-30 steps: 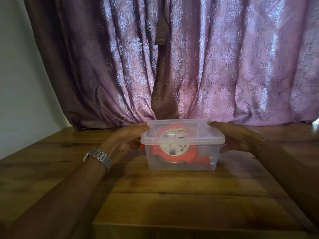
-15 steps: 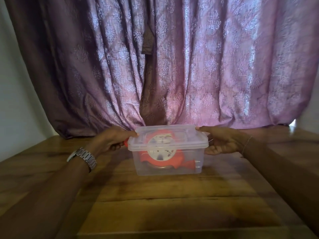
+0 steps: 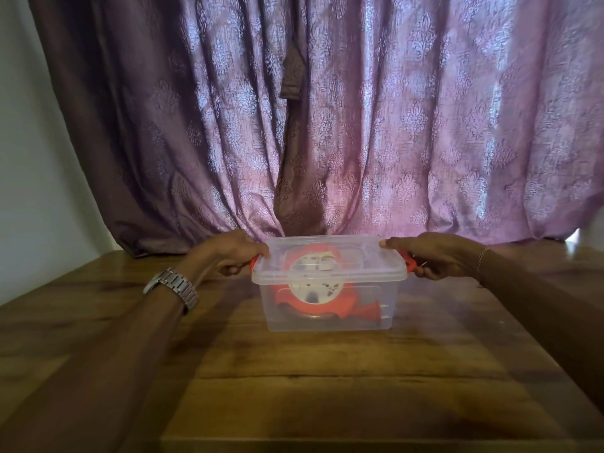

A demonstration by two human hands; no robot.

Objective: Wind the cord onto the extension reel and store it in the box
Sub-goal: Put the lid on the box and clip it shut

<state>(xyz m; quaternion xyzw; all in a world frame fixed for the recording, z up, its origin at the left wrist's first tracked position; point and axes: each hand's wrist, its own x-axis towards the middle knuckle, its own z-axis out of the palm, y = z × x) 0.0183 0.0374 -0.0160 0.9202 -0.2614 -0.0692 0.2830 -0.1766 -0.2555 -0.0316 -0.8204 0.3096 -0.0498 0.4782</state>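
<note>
Box [image 3: 328, 308]: clear plastic, set on the wooden surface [image 3: 294, 387] just before the purple curtain [image 3: 359, 125], lid [image 3: 330, 266] seated on top
Reel [image 3: 307, 297]: red with a white face, seen through the wall, enclosed inside the box
Left grip [image 3: 228, 256]: fingers curled round the red latch [image 3: 254, 261] at the box's left end
Right grip [image 3: 434, 256]: fingers curled round the red latch [image 3: 410, 262] at the right end
Watch [image 3: 173, 287]: metal band, worn on the left wrist
</note>
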